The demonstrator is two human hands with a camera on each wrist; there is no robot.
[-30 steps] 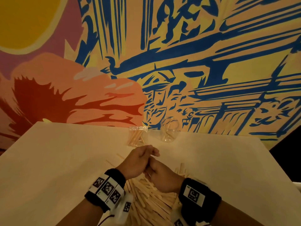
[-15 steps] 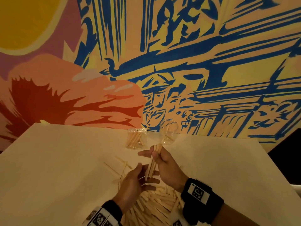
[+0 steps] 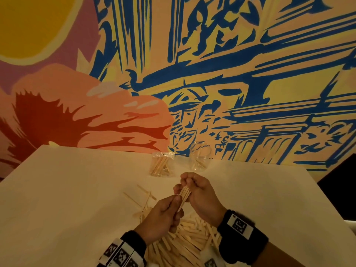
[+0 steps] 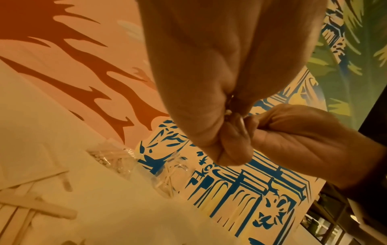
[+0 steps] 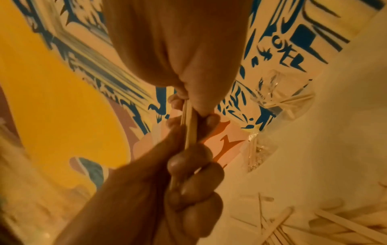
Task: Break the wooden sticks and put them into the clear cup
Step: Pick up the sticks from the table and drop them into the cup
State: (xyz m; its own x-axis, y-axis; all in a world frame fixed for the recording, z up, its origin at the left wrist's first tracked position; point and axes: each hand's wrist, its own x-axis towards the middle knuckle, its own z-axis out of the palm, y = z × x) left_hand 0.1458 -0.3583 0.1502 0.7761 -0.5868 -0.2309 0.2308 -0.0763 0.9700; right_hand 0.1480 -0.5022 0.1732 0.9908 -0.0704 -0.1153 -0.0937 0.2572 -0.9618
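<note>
Both hands hold a small bundle of pale wooden sticks (image 3: 184,194) (image 5: 188,131) above the table. My left hand (image 3: 169,209) grips the lower end, fingers curled round it. My right hand (image 3: 192,186) grips the upper end. In the left wrist view only a sliver of the sticks (image 4: 228,112) shows between the curled fingers. Two clear cups stand at the table's far edge: the left cup (image 3: 161,165) is packed with stick pieces, the right cup (image 3: 199,159) (image 5: 278,99) holds only a few.
A large heap of whole sticks (image 3: 190,241) lies on the white table (image 3: 67,199) under my wrists, with a few loose ones (image 3: 142,197) scattered to the left. A painted mural wall (image 3: 212,74) rises right behind the cups.
My hands moved apart from the heap: the right hand lifted a bundle of sticks, then the left hand closed on its lower end. Both now grip it.
</note>
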